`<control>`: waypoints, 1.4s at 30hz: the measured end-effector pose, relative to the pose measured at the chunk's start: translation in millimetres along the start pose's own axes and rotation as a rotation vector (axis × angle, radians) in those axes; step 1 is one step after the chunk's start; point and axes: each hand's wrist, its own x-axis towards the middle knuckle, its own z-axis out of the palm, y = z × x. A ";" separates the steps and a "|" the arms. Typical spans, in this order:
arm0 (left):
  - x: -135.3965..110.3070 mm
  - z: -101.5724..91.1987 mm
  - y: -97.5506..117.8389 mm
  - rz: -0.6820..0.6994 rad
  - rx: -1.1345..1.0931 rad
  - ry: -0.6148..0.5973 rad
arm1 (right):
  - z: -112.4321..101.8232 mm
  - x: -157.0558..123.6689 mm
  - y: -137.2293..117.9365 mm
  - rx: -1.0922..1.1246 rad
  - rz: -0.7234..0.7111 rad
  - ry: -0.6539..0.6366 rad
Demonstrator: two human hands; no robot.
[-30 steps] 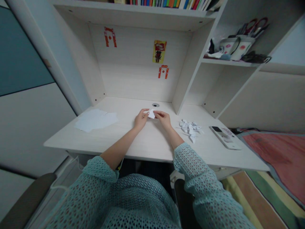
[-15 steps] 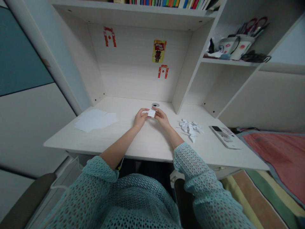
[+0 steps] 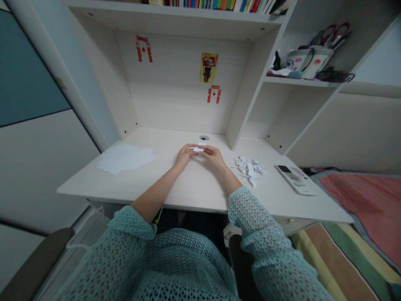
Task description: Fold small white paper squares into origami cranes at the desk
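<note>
A small white paper (image 3: 199, 147) is pinched between both hands just above the middle of the pale surface (image 3: 194, 188), a little short of the round cable hole (image 3: 204, 138). The left hand (image 3: 184, 155) and right hand (image 3: 213, 154) meet at the piece, each narrowed on it with thumb and fingertips, wrists low over the surface. The work in hand appears to be a fold in progress. On a piece this small, a further crease would call for matched edges and firm fingertip pressure while the other hand steadies it. The paper looks compact and already doubled over, plain white, and its exact shape is too small to tell.

To the left, well apart, lie loose white sheets (image 3: 125, 158). To the right sits a heap of folded paper shapes (image 3: 249, 168), and beyond it a phone (image 3: 296, 179) near the surface's edge. Red stickers (image 3: 214, 94) mark the back panel. A side shelf (image 3: 300, 82) carries cups (image 3: 308, 62) with scissors (image 3: 335, 32).
</note>
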 end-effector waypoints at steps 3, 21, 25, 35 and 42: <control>0.3 -0.2 -0.4 -0.009 0.030 -0.032 | -1.5 0.4 0.2 -0.037 0.005 0.069; -1.4 3.1 0.6 0.110 0.000 0.109 | 0.6 0.3 -4.1 -0.102 0.002 0.190; 0.2 2.8 -1.1 0.118 -0.004 0.129 | 1.8 -0.2 -6.1 -0.071 0.013 0.173; -8.0 5.2 6.1 0.107 -0.011 0.132 | 1.3 -1.3 -2.5 -0.098 -0.014 0.231; -2.6 2.6 -1.1 0.061 -0.076 0.113 | 2.4 -1.6 -3.2 -0.070 -0.011 0.209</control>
